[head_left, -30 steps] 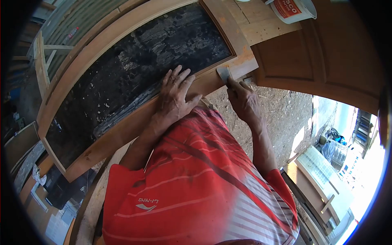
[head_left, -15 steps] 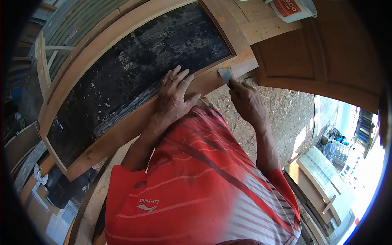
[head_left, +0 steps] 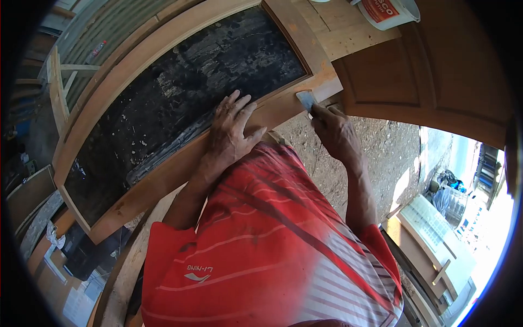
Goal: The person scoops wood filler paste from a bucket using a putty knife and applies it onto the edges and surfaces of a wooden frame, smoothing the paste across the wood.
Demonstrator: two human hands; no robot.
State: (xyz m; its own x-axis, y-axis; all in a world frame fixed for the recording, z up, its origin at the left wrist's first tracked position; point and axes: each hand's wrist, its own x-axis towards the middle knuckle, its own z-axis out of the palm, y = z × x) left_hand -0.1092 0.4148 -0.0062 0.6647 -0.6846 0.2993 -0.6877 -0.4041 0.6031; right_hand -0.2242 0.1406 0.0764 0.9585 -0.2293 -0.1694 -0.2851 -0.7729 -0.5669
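1. and here's your right hand (head_left: pixel 339 133), closed around the handle end of a putty knife (head_left: pixel 306 100), its pale blade over the near rail of the framed wooden door (head_left: pixel 272 111), close to the right-hand corner; whether the edge is pressing, you can't tell from here.
2. over to your left hand (head_left: pixel 233 129), open, fingers apart, laid across that same near rail, fingertips reaching the edge of the black inset panel (head_left: pixel 190 82); it grips nothing.
3. the door lies aslant in front of you, its black panel scuffed and flecked with white, orange-tinted filler patches (head_left: pixel 328 68) showing around the right corner.
4. up top right, a white bucket (head_left: pixel 388 15) with a red label sits on a pale board (head_left: pixel 357 35), and just beside that comes a brown panelled door (head_left: pixel 387 82).
5. out on the upper left, a plastic bottle (head_left: pixel 98 48) by corrugated sheeting (head_left: pixel 117 35)!
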